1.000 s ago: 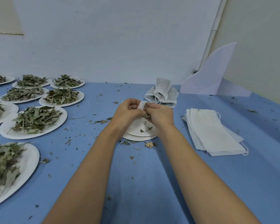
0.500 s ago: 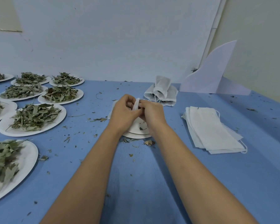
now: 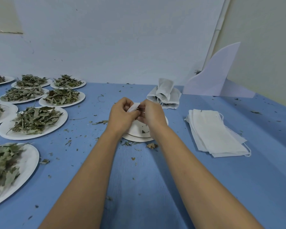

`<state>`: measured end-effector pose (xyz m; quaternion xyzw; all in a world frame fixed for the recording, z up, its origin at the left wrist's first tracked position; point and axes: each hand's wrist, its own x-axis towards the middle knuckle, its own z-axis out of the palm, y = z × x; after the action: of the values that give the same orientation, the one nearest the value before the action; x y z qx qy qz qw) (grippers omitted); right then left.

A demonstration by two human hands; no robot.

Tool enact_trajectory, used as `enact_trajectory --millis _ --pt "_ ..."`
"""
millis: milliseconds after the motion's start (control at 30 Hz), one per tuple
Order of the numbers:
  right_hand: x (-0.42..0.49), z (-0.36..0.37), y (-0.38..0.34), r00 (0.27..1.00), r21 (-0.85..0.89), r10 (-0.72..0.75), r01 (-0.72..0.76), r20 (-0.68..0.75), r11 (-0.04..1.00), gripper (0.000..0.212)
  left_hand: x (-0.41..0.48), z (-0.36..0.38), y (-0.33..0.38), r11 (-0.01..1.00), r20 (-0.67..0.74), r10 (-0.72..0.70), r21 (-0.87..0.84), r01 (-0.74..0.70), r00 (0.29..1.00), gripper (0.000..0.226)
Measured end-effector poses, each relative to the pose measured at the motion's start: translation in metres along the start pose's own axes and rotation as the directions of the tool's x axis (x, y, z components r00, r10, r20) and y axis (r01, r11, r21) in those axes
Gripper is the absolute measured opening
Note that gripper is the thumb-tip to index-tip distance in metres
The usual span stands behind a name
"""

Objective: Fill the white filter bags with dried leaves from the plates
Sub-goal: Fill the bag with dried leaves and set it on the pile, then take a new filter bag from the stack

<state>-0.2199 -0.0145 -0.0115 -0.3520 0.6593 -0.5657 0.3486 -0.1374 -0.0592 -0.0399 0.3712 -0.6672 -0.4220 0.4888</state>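
Both hands meet over a stack of nearly bare white plates (image 3: 135, 138) in the middle of the blue table. My left hand (image 3: 122, 115) and my right hand (image 3: 152, 114) pinch a small white filter bag (image 3: 133, 107) between their fingertips; most of the bag is hidden by my fingers. A pile of flat unfilled filter bags (image 3: 216, 133) lies to the right. Filled bags (image 3: 164, 93) are heaped behind my hands. Several white plates of dried leaves (image 3: 35, 121) stand at the left.
A white folded card (image 3: 218, 76) leans against the wall at the back right. Leaf crumbs (image 3: 151, 145) are scattered over the blue table (image 3: 147, 187). The nearest leaf plate (image 3: 8, 167) sits at the front left edge of view.
My hands have stayed over the plate stack, and the bag has turned between my fingers. Its white top now points left instead of straight up.
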Motion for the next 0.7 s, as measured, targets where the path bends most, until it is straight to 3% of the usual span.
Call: enact_trajectory --millis 133,333,567,700 --pt "0.0 0.004 0.0 0.999 -0.087 -0.042 0.042 -0.005 0.995 0.034 0.0 0.0 -0.001 0.999 -0.04 -0.02 -0.051 0.018 0.999 0.025" --pt "-0.001 -0.001 -0.007 0.99 -0.169 -0.139 0.14 0.016 0.976 0.029 0.001 -0.001 -0.002 0.994 -0.087 -0.048 -0.101 0.039 0.995 0.031" --pt "-0.005 -0.019 -0.011 0.949 -0.214 -0.295 0.267 -0.113 0.94 0.016 0.0 -0.003 -0.001 0.994 -0.13 -0.05 -0.105 0.037 0.99 0.03" --pt "-0.002 -0.027 -0.006 0.959 -0.341 -0.285 0.269 0.004 0.901 0.02 -0.001 -0.004 0.002 0.983 -0.084 -0.058 -0.177 0.043 0.995 0.031"
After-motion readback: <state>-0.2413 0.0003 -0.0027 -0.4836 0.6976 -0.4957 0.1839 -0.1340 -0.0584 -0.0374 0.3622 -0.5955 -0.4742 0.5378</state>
